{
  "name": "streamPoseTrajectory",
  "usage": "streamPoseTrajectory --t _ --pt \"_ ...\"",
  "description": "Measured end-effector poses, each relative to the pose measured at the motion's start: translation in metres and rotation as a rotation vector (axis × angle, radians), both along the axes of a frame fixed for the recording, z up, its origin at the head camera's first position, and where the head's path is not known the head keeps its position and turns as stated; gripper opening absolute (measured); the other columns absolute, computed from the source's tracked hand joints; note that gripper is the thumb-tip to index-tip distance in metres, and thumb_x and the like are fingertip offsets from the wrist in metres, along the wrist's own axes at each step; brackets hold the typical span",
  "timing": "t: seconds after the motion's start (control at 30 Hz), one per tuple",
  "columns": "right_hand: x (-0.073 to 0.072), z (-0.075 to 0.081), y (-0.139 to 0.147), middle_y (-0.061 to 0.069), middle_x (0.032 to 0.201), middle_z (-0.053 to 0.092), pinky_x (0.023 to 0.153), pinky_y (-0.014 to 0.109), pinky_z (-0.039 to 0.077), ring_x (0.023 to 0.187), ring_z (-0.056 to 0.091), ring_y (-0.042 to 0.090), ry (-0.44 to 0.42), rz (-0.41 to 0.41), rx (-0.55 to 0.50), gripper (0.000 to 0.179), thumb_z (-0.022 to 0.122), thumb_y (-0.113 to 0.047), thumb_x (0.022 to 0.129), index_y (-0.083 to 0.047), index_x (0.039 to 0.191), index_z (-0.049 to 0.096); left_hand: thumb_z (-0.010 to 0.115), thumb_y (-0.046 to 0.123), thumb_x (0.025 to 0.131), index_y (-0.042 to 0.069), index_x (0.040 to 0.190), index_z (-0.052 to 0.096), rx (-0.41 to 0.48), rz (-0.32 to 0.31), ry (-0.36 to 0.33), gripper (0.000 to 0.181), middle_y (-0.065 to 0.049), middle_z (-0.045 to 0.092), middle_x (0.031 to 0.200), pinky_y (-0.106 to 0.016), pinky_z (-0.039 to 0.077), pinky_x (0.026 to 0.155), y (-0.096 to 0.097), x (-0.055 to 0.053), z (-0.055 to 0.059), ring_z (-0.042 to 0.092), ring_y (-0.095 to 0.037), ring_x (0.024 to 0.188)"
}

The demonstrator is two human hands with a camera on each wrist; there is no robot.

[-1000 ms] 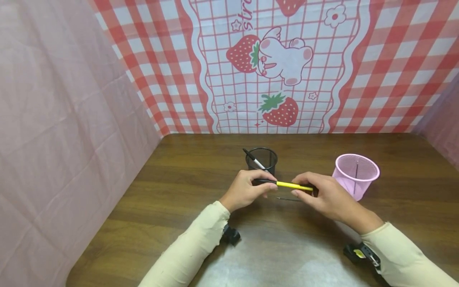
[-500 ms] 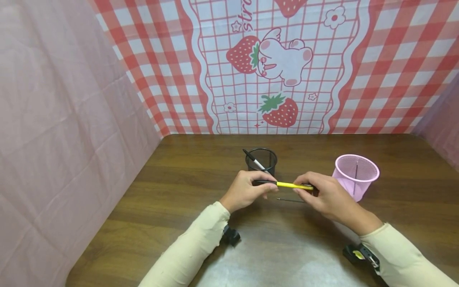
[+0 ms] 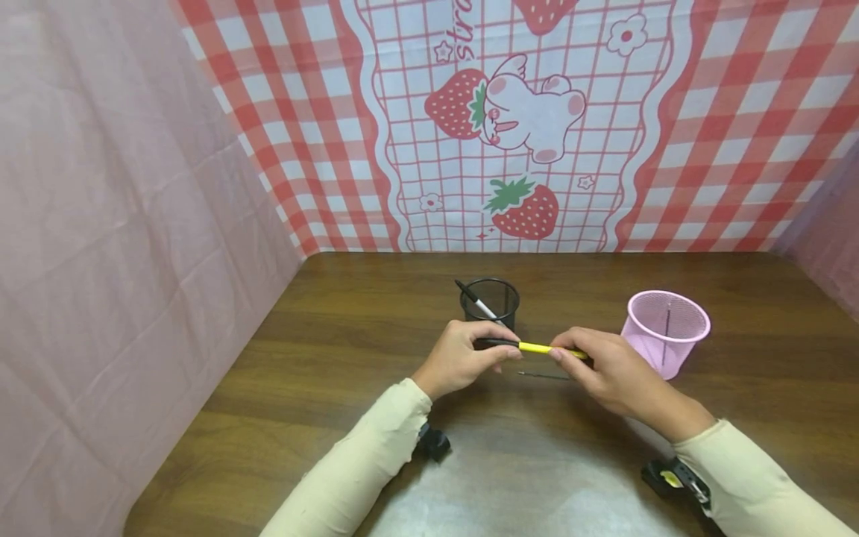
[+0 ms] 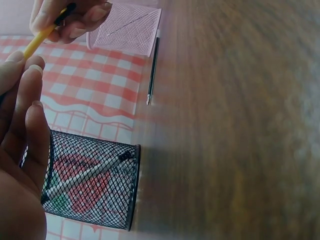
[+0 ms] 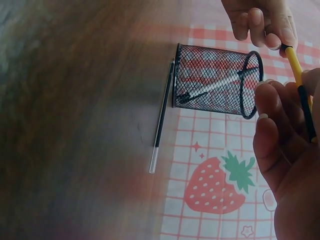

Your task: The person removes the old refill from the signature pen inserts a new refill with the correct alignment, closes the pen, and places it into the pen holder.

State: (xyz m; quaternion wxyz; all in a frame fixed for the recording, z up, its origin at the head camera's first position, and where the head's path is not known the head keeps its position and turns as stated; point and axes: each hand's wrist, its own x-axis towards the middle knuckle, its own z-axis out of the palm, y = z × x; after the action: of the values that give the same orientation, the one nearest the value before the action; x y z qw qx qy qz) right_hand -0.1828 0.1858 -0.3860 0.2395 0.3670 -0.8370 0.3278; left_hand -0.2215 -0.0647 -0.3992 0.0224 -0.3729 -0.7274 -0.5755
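Observation:
A slim pen (image 3: 535, 347), yellow in the middle with a black end, is held level above the table between both hands. My left hand (image 3: 459, 359) pinches its black end between thumb and fingers. The yellow end is pinched by my right hand (image 3: 620, 377), whose fingers hide part of it. In the right wrist view, a black piece on the pen (image 5: 295, 65) runs along my right palm. Below the hands, a thin dark ink refill (image 3: 542, 374) lies on the table; its metal tip shows in the left wrist view.
Behind my left hand stands a black mesh pen holder (image 3: 508, 322) with a white, black-ended marker (image 3: 485, 307) leaning in it. To the right of my right hand is a pink mesh holder (image 3: 661, 350) with a dark line at its wall. A checked cloth (image 3: 322, 149) hangs behind the table.
The fingers of my right hand have shifted slightly on the yellow end, and the clip seen there earlier is now mostly covered. My left hand keeps its hold in the same place.

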Motion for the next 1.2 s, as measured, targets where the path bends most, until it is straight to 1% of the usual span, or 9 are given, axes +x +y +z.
streamPoseTrajectory --t 0.2,0.37,0.47,0.53,0.63,0.73,0.87,0.97,1.2 --pt "0.0008 0.0006 -0.0007 -0.018 0.07 0.051 0.053 0.015 0.04 0.059 0.049 0.0 -0.062 0.012 -0.016 0.024 0.068 0.001 0.092 -0.023 0.089 0.065 0.077 0.017 0.09 0.01 0.102 0.076 0.009 -0.016 0.004 0.014 0.003 0.073 0.087 -0.033 0.06 0.057 -0.0002 0.0007 -0.0006 0.068 -0.017 0.059" --pt "0.0011 0.0011 -0.0003 -0.017 0.071 0.055 0.053 0.015 0.042 0.06 0.05 0.0 -0.072 -0.004 -0.018 0.021 0.069 0.0 0.091 -0.02 0.091 0.068 0.077 0.017 0.09 0.009 0.102 0.076 0.013 -0.018 0.006 0.014 0.002 0.073 0.086 -0.033 0.059 0.057 -0.0002 0.0017 0.0004 0.067 -0.015 0.059" --pt "0.0002 0.0002 0.0005 -0.014 0.08 0.062 0.056 0.016 0.044 0.064 0.053 0.001 -0.049 0.002 -0.009 0.02 0.076 -0.001 0.086 -0.016 0.098 0.07 0.077 0.014 0.09 0.008 0.102 0.076 0.005 -0.009 0.004 0.013 0.001 0.073 0.086 -0.031 0.059 0.057 0.0001 0.0024 0.0011 0.067 -0.013 0.059" --pt "-0.0008 -0.0007 0.0009 -0.012 0.086 0.065 0.057 0.017 0.045 0.067 0.054 0.002 -0.016 0.011 -0.004 0.027 0.081 -0.001 0.08 -0.014 0.102 0.07 0.076 0.011 0.091 0.006 0.102 0.076 0.002 -0.007 0.0 0.012 0.0 0.074 0.087 -0.031 0.059 0.057 0.0002 0.0023 0.0009 0.067 -0.014 0.059" --pt "-0.0024 -0.0017 0.001 -0.011 0.087 0.065 0.055 0.019 0.046 0.066 0.054 0.002 0.034 0.016 -0.003 0.036 0.085 -0.001 0.073 -0.013 0.103 0.068 0.073 0.006 0.092 0.003 0.103 0.074 0.012 -0.015 -0.018 0.012 -0.004 0.075 0.087 -0.034 0.059 0.058 0.0007 0.0015 -0.0002 0.068 -0.021 0.06" --pt "-0.0034 -0.0025 0.0014 -0.011 0.084 0.063 0.053 0.017 0.044 0.063 0.053 0.003 0.072 0.011 -0.005 0.039 0.086 0.0 0.07 -0.013 0.101 0.066 0.072 0.003 0.092 0.0 0.104 0.073 0.037 -0.031 -0.049 0.012 -0.008 0.076 0.088 -0.039 0.06 0.058 0.0006 0.0009 -0.0011 0.068 -0.031 0.062" --pt "-0.0048 -0.0031 0.0027 -0.011 0.081 0.061 0.051 0.013 0.041 0.06 0.051 0.002 0.126 0.008 -0.001 0.039 0.085 0.001 0.068 -0.012 0.099 0.065 0.072 0.005 0.093 0.001 0.104 0.073 0.059 -0.042 -0.091 0.012 -0.007 0.076 0.087 -0.04 0.06 0.059 0.0002 0.0008 -0.0001 0.067 -0.041 0.066" --pt "-0.0059 -0.0037 0.0037 -0.011 0.081 0.062 0.051 0.013 0.04 0.06 0.05 0.002 0.158 0.011 -0.004 0.039 0.084 0.002 0.067 -0.012 0.098 0.066 0.072 0.009 0.093 0.002 0.104 0.073 0.071 -0.054 -0.11 0.013 -0.006 0.076 0.088 -0.038 0.06 0.06 0.0002 0.0007 0.0005 0.067 -0.044 0.068" --pt "-0.0067 -0.0041 0.0037 -0.009 0.082 0.064 0.053 0.014 0.042 0.062 0.052 0.004 0.178 0.03 -0.028 0.034 0.082 0.003 0.068 -0.012 0.096 0.068 0.072 0.01 0.094 0.0 0.106 0.073 0.088 -0.081 -0.098 0.016 -0.011 0.076 0.09 -0.038 0.06 0.06 -0.0004 0.0006 -0.0003 0.066 -0.046 0.067"
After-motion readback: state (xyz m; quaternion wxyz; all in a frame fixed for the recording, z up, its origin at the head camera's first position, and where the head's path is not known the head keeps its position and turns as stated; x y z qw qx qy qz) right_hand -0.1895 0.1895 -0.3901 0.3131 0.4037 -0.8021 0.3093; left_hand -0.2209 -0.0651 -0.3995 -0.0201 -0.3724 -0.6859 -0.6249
